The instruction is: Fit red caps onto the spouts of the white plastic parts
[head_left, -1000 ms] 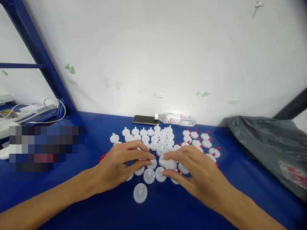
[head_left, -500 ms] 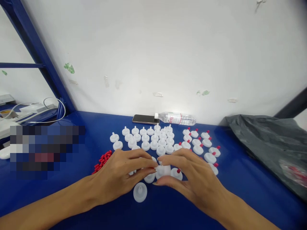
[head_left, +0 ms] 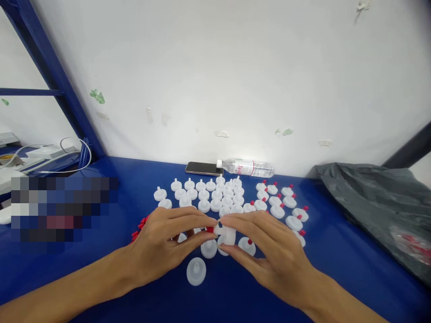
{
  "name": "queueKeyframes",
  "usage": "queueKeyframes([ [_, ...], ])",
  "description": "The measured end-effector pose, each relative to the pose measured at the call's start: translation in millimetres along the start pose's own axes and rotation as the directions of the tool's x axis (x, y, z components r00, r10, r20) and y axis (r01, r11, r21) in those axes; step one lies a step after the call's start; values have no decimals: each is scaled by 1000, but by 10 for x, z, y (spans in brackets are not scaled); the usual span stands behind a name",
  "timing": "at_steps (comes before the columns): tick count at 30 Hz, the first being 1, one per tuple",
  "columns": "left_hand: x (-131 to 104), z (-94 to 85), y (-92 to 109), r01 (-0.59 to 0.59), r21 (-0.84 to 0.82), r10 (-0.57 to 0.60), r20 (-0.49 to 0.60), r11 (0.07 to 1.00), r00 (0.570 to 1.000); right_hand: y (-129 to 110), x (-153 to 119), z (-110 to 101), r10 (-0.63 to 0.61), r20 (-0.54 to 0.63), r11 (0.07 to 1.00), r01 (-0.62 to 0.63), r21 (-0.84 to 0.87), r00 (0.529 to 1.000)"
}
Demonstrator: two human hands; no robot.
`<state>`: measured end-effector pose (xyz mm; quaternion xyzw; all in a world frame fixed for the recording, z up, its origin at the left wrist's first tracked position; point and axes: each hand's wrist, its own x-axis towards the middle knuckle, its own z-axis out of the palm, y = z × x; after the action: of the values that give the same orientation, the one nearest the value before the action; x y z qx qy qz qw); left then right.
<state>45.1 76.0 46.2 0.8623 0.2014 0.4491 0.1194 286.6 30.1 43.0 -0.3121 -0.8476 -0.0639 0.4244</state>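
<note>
Between thumb and fingers, my left hand [head_left: 182,231] pinches a small red cap [head_left: 210,229]. My right hand [head_left: 266,240] grips a white disc-shaped part [head_left: 229,236] turned on its side, its spout facing the cap. Cap and spout are close together; whether they touch is hard to tell. Rows of white parts [head_left: 204,205] stand upright on the blue table [head_left: 134,287] beyond my hands. White parts with red caps [head_left: 277,211] stand to the right. One loose white part [head_left: 196,271] lies in front. Red caps [head_left: 138,228] are heaped left, partly hidden by my left hand.
A phone [head_left: 204,168] and a clear plastic bottle [head_left: 247,167] lie along the white wall. A dark plastic bag [head_left: 367,197] covers the right side. White cables [head_left: 89,154] and a blue metal frame [head_left: 63,80] are at the left, beside a pixelated area.
My left hand has moved slightly right with the red cap, closer to the white part. The white part in my right hand now shows its spout beside the cap.
</note>
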Motion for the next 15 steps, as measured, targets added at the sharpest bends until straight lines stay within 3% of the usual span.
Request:
queueKeyframes([
  [3, -25, -4, -22, -88, 192, 87, 14, 977, 996, -16, -12, -10, -22, -8, 999, 21, -35, 1000],
  [6, -41, -5, -28, -190, 308, 164, 110, 932, 980, -24, -27, -12, -63, -19, 996, 62, -71, 998],
  [9, -67, 5, -13, -221, 327, 177, 161, 919, 971, -39, -25, -3, -107, -34, 992, 105, -74, 994],
  [15, -125, 18, 44, -225, 281, 193, 136, 933, 972, -110, -2, -3, -145, -51, 986, 140, -91, 988],
])
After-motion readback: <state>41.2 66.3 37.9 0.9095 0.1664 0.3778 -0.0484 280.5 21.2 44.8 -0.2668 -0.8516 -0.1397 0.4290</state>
